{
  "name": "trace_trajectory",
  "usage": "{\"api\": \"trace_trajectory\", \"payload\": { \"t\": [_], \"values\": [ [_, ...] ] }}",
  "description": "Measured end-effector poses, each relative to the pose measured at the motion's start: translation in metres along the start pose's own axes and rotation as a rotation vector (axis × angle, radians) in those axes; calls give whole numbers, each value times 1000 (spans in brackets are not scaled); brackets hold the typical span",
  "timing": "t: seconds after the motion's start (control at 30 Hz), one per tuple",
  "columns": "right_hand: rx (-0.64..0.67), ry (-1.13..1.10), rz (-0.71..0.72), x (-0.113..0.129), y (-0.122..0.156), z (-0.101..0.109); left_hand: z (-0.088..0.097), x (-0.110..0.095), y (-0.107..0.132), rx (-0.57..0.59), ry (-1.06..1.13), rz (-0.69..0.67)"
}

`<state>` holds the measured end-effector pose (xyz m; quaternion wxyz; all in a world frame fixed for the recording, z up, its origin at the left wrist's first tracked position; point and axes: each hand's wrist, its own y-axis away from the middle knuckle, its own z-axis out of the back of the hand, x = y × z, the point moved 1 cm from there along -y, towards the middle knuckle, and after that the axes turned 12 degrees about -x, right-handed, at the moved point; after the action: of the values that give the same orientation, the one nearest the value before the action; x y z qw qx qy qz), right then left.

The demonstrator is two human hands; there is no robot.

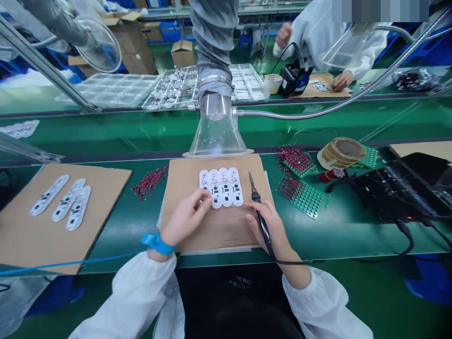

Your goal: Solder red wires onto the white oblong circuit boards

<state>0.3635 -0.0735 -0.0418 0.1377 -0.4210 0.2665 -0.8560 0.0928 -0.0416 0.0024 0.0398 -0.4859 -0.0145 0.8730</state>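
Several white oblong circuit boards (221, 187) lie side by side on a brown cardboard mat (215, 226) in front of me. My left hand (186, 217), with a blue wrist strap (157, 244), is closed in a pinch at the lower edge of the leftmost board; what the fingers hold is too small to make out. My right hand (271, 228) grips a black soldering iron (259, 207) like a pen, its tip raised just right of the boards.
A clear fume-extractor funnel (217, 134) stands behind the mat. Red wires (151, 180) lie left; green boards with red leads (302, 195) and tape rolls (342, 151) lie right. Three more white boards (61, 201) rest on a second cardboard. A person works across the conveyor (328, 56).
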Motion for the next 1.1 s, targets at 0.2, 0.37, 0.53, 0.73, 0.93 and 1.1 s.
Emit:
{"api": "trace_trajectory", "payload": {
  "t": [0.2,0.37,0.53,0.73,0.93,1.1],
  "values": [
    [-71,24,17,4,3,5,-39,-25,5,197,26,-149],
    [-91,-3,-40,-9,8,22,-8,-2,-18,54,62,-174],
    [-156,-144,-194,-11,19,25,9,27,-50,-183,115,-307],
    [-217,-257,-359,-14,34,26,7,44,-57,-218,181,-245],
    [-302,-270,-379,-17,34,28,2,44,-51,-81,106,-258],
    [-261,-250,-370,-14,31,29,-1,42,-51,-47,67,-315]
  ]
}}
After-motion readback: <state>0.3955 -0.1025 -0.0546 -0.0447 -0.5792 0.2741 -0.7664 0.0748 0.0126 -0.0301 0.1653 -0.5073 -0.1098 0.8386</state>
